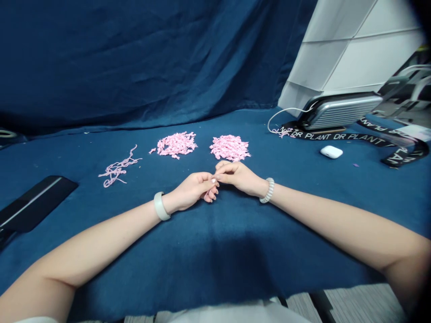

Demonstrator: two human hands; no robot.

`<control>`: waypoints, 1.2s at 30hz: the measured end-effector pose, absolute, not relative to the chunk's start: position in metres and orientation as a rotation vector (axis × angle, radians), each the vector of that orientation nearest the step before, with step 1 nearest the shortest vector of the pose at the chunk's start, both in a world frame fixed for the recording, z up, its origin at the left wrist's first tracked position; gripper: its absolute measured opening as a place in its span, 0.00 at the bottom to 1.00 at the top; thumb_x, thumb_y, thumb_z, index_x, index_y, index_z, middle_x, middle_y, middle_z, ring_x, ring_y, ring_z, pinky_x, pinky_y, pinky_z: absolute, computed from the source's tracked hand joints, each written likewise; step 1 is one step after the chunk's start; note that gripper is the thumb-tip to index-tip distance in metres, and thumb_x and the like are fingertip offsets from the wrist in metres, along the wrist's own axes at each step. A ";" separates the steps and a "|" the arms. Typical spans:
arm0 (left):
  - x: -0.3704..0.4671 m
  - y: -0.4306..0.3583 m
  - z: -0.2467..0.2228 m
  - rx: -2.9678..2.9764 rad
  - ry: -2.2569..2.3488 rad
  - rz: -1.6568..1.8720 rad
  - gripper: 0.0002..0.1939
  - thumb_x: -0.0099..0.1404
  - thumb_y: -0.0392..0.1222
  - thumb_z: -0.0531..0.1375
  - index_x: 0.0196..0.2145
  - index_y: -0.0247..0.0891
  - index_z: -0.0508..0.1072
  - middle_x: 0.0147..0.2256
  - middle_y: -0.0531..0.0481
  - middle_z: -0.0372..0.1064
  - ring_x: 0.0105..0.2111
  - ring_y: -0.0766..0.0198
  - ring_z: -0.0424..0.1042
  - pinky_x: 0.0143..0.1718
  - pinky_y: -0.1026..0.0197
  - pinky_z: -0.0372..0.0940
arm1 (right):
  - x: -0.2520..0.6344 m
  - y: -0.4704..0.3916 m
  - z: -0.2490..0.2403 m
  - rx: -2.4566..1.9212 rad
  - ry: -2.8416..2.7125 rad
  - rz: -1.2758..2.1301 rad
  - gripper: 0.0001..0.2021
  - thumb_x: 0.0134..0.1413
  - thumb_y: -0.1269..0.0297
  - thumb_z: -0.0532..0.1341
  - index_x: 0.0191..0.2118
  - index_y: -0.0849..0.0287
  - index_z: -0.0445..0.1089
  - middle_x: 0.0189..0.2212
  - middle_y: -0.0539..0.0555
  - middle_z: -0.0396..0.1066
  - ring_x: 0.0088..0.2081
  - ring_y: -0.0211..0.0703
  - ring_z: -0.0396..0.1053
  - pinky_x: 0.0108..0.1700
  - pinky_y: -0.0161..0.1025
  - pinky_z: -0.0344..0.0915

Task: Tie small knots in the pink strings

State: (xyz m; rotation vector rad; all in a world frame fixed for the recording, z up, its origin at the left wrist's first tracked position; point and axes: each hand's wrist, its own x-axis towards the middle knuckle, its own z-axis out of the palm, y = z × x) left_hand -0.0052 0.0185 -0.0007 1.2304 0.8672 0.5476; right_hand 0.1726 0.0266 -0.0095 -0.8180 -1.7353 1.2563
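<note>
My left hand and my right hand meet above the middle of the blue cloth. Both have thumb and fingers pinched together, with the fingertips touching. A short bit of pink yarn shows by the left fingers; most of it is hidden in the grip. Just beyond the right hand lies a round pile of small pink knotted pieces. A second, looser pile of the same pieces sits to its left. Farther left, a tangle of loose pink yarn strands rests on the cloth.
A black flat object with a pale stripe lies at left. On the right are a white earphone case, a black lettered strap, a silver ribbed case with a white cable, and yarn scraps. Blue fabric hangs behind.
</note>
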 end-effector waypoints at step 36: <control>-0.006 0.018 0.000 1.098 0.661 0.677 0.09 0.54 0.40 0.63 0.27 0.29 0.72 0.28 0.50 0.65 0.30 0.74 0.61 0.37 0.66 0.57 | 0.167 0.019 -0.009 -0.928 -1.690 0.924 0.07 0.48 0.66 0.61 0.23 0.60 0.71 0.28 0.51 0.62 0.31 0.36 0.61 0.35 0.38 0.58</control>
